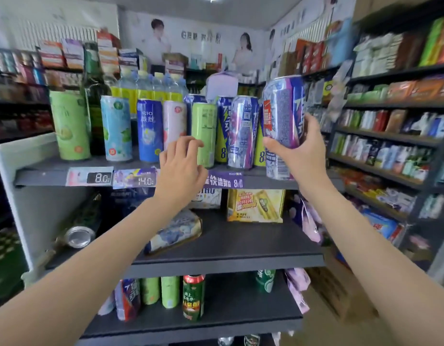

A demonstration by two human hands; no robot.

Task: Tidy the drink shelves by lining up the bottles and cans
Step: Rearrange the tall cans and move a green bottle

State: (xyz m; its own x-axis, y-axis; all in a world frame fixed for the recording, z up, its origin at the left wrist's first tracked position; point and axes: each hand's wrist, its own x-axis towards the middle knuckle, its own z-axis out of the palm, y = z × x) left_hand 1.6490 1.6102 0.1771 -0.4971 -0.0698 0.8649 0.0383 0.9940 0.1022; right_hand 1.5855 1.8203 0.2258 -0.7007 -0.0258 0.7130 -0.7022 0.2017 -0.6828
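Note:
My right hand point(300, 148) grips a tall purple and blue can point(282, 116) at the right end of the top shelf point(46, 174), its base just above the shelf edge. A row of upright cans stands to its left: a purple can point(242, 132), a pale green can point(204, 128), a pink can point(174, 121), a blue can point(149, 129), a light blue can point(116, 128) and a big green can point(70, 124). My left hand point(182, 166) hovers in front of the pale green can with fingers curled and holds nothing.
Bottles with yellow labels point(146, 88) and a dark green bottle point(95, 96) stand behind the cans. On the middle shelf point(228, 255) lie a tipped silver-ended can point(78, 236), a tipped blue can point(173, 232) and a yellow box point(255, 206). Several cans fill the lower shelf point(240, 310). Snack shelving point(390, 146) runs along the right.

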